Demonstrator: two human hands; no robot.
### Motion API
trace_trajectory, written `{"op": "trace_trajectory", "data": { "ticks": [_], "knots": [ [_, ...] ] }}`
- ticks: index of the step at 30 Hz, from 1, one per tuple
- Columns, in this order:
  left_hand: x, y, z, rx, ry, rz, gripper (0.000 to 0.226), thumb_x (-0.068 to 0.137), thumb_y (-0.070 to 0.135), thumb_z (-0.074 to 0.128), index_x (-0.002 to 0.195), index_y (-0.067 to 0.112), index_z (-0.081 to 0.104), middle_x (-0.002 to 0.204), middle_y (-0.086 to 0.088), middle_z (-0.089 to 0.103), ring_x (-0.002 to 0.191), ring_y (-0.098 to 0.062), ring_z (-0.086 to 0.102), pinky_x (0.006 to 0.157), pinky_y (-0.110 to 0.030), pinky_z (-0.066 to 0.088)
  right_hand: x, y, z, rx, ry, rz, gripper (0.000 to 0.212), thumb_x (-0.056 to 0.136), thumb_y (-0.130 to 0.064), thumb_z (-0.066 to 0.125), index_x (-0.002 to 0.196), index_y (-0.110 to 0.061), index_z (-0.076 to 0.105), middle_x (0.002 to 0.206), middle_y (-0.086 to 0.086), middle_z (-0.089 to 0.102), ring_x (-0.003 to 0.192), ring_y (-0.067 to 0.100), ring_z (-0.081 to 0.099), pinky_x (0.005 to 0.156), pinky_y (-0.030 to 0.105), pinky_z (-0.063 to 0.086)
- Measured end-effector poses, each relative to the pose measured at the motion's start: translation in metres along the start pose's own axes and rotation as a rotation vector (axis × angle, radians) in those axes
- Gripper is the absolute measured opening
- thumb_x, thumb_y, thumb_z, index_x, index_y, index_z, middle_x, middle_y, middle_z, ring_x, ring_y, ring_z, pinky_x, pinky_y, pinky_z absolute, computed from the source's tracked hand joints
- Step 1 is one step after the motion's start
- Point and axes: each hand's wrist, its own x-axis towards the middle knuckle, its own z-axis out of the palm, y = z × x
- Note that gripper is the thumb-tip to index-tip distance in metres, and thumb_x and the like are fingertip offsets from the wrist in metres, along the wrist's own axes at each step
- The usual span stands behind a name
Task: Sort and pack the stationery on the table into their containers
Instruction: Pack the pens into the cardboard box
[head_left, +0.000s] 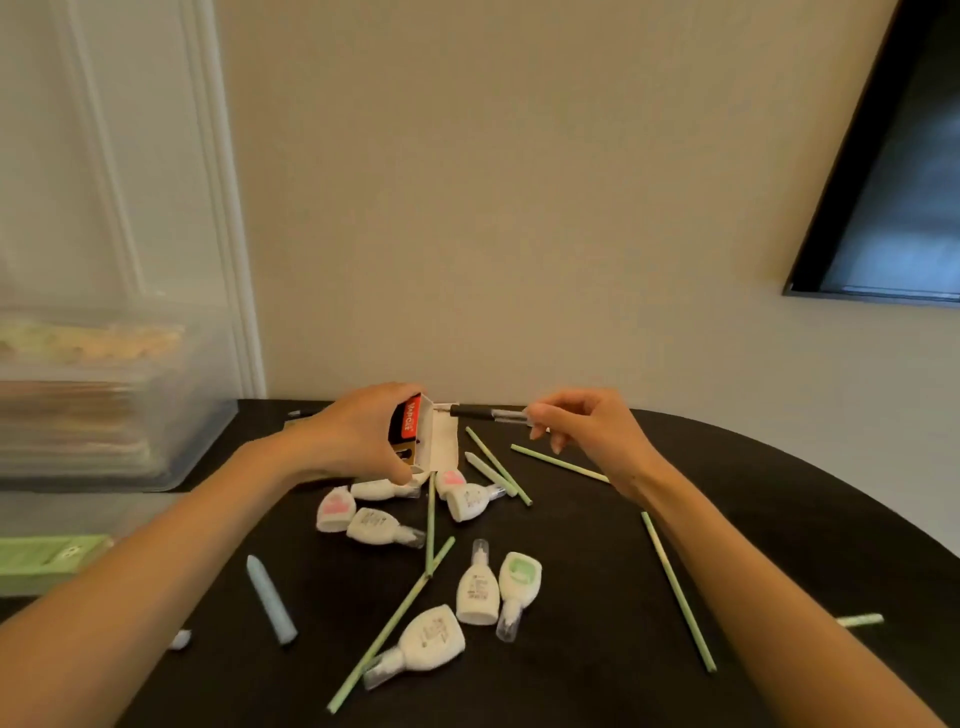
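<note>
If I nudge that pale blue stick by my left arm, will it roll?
Likely: the pale blue stick looks round and lies free on the smooth black table. Its tapered end would probably curve the roll. It looks straight, so likely stiff.

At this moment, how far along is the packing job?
Early. Nothing shows as packed yet. In hand: the left hand holds the open red box while the right hand pinches a black pen pointed at its opening. Left: white bottles, green sticks and a pale blue stick lie scattered on the table.
</note>
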Motion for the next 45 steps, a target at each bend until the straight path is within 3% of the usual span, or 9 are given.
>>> {"op": "trace_trajectory", "data": {
  "ticks": [3,10,18,22,27,34,37,41,45],
  "knots": [
    [-0.030,-0.012,-0.014,-0.005,-0.010,0.012,0.078,0.071,0.019,0.078,0.137,0.023,0.036,0.127,0.005,0.049,0.106,-0.007,0.044,0.085,-0.020,0.038,-0.016,-0.025,0.016,-0.036,-0.029,-0.048,0.010,0.088,-0.016,0.061,0.082,-0.018,0.068,0.069,-0.004,0.066,0.055,0.002,0.055,0.060,0.013,0.048],
    [-0.071,-0.025,-0.027,-0.058,-0.053,0.012,0.081,0.073,0.024,0.077,0.141,0.025,0.032,0.133,0.006,0.045,0.107,-0.005,0.041,0.087,-0.018,0.037,-0.037,-0.059,0.080,-0.327,0.019,-0.300,0.013,0.088,-0.015,0.062,0.093,-0.008,0.071,0.079,-0.003,0.066,0.066,0.001,0.055,0.066,0.011,0.046],
    [-0.102,-0.038,-0.034,-0.066,-0.103,-0.021,0.090,0.070,0.026,0.078,0.144,0.026,0.027,0.129,0.003,0.047,0.095,-0.007,0.045,0.085,-0.019,0.037,-0.043,-0.078,0.135,-0.413,0.120,-0.423,0.013,0.085,-0.015,0.066,0.090,-0.004,0.060,0.091,0.006,0.055,0.079,0.016,0.051,0.072,0.023,0.045],
    [-0.109,-0.034,-0.039,-0.121,-0.086,0.017,0.070,0.072,0.018,0.076,0.132,0.026,0.041,0.090,0.010,0.054,0.068,-0.009,0.050,0.064,-0.016,0.041,-0.040,-0.082,0.152,-0.397,0.085,-0.392,0.014,0.084,-0.016,0.067,0.086,-0.004,0.060,0.086,-0.001,0.049,0.076,0.011,0.045,0.063,0.009,0.034],
    [-0.117,-0.044,-0.036,-0.138,-0.078,-0.006,0.067,0.068,0.023,0.078,0.125,0.029,0.044,0.110,0.000,0.054,0.096,-0.011,0.051,0.085,-0.026,0.046,-0.042,-0.073,0.164,-0.395,0.066,-0.275,0.018,0.085,-0.024,0.066,0.091,-0.007,0.064,0.093,0.003,0.055,0.082,0.007,0.044,0.065,0.011,0.034],
    [-0.121,-0.057,-0.037,-0.137,-0.116,-0.053,0.081,0.070,0.027,0.078,0.139,0.024,0.036,0.120,0.005,0.048,0.107,-0.012,0.048,0.089,-0.023,0.043,-0.047,-0.074,0.153,-0.214,0.019,-0.171,0.016,0.088,-0.017,0.063,0.103,-0.010,0.063,0.094,-0.003,0.060,0.077,0.000,0.054,0.066,0.006,0.043],
    [-0.121,-0.055,-0.039,-0.124,-0.146,-0.047,0.080,0.071,0.027,0.077,0.139,0.025,0.034,0.121,0.005,0.046,0.109,-0.012,0.047,0.088,-0.022,0.042,-0.047,-0.073,0.149,-0.177,0.015,-0.152,0.015,0.084,-0.012,0.068,0.098,-0.008,0.066,0.091,0.001,0.065,0.078,0.006,0.059,0.068,0.010,0.046],
    [-0.120,-0.045,-0.038,-0.187,-0.166,-0.004,0.058,0.072,0.021,0.076,0.123,0.015,0.050,0.117,-0.012,0.056,0.107,-0.028,0.054,0.087,-0.030,0.047,-0.048,-0.077,0.158,-0.270,-0.066,-0.205,0.014,0.079,-0.011,0.072,0.092,-0.007,0.072,0.075,-0.013,0.056,0.066,0.000,0.051,0.060,0.006,0.040],
    [-0.122,-0.046,-0.038,-0.219,-0.158,-0.010,0.056,0.072,0.020,0.076,0.122,0.010,0.052,0.120,-0.017,0.055,0.099,-0.023,0.053,0.083,-0.026,0.045,-0.044,-0.079,0.168,-0.337,-0.081,-0.204,0.018,0.078,-0.018,0.073,0.095,-0.012,0.074,0.090,-0.008,0.052,0.082,0.005,0.048,0.064,0.012,0.036]
  ]
}}
